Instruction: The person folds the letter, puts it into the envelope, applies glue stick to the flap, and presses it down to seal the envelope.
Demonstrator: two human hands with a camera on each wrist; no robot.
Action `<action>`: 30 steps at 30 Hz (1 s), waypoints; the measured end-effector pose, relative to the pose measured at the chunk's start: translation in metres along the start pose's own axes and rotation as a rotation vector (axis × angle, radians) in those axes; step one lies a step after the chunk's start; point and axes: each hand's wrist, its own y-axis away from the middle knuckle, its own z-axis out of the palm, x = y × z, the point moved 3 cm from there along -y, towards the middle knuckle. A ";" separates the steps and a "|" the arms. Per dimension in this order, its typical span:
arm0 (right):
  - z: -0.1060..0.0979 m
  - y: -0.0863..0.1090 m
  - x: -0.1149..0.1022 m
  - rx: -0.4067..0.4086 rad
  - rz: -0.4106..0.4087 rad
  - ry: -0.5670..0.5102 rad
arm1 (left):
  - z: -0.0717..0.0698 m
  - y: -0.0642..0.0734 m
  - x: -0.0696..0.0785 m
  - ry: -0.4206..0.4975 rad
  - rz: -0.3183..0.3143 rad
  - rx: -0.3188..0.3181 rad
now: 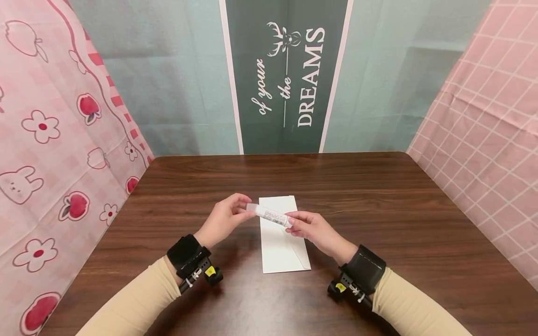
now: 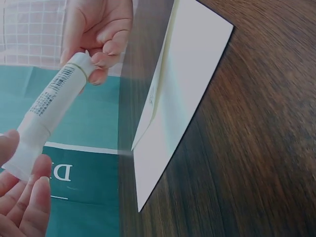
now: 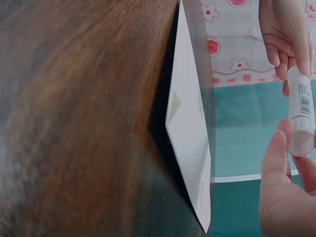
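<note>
A white glue stick (image 1: 272, 215) with a printed label and barcode is held up between both hands, over a white envelope (image 1: 275, 252). My left hand (image 1: 227, 217) pinches its frosted cap end (image 2: 30, 148) between thumb and fingers. At the other end, my right hand (image 1: 315, 231) grips the white base (image 3: 302, 142) with thumb and fingertips. The glue stick tilts slightly, its left end farther from me in the head view. Beneath it the envelope lies on the table, long side pointing away, with a slanting flap edge along its right side.
The dark brown wooden table (image 1: 357, 186) spreads around the envelope. Patterned pink cloths hang at the left (image 1: 75, 140) and right, and a green cloth with lettering (image 1: 290, 93) hangs behind the far edge. Black straps with small cameras circle both wrists.
</note>
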 end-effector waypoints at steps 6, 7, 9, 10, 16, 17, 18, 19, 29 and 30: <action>0.000 0.001 -0.002 -0.042 -0.007 0.017 | 0.004 -0.001 0.002 0.043 0.015 -0.010; 0.000 0.001 -0.002 -0.045 -0.007 0.013 | 0.006 -0.001 0.003 0.052 0.020 -0.008; 0.000 0.001 -0.001 -0.050 -0.007 0.002 | 0.008 -0.001 0.003 0.072 0.028 0.005; 0.001 0.001 -0.001 -0.054 -0.008 -0.009 | 0.009 -0.002 0.003 0.085 0.035 0.010; 0.009 -0.001 -0.001 -0.069 -0.010 -0.073 | 0.006 0.001 0.006 0.109 0.056 0.014; 0.011 -0.001 -0.002 -0.072 -0.013 -0.062 | 0.003 0.002 0.008 0.092 0.062 0.003; 0.012 0.000 -0.003 -0.077 -0.016 -0.038 | 0.000 0.002 0.010 0.067 0.074 -0.013; 0.014 0.001 -0.004 -0.090 -0.024 -0.005 | -0.003 0.002 0.012 0.025 0.094 -0.032; 0.014 0.005 0.000 -0.134 0.002 0.169 | -0.050 0.010 0.016 -0.506 0.159 -0.018; 0.012 0.005 0.002 -0.124 0.013 0.152 | -0.054 0.012 0.013 -0.533 0.141 -0.009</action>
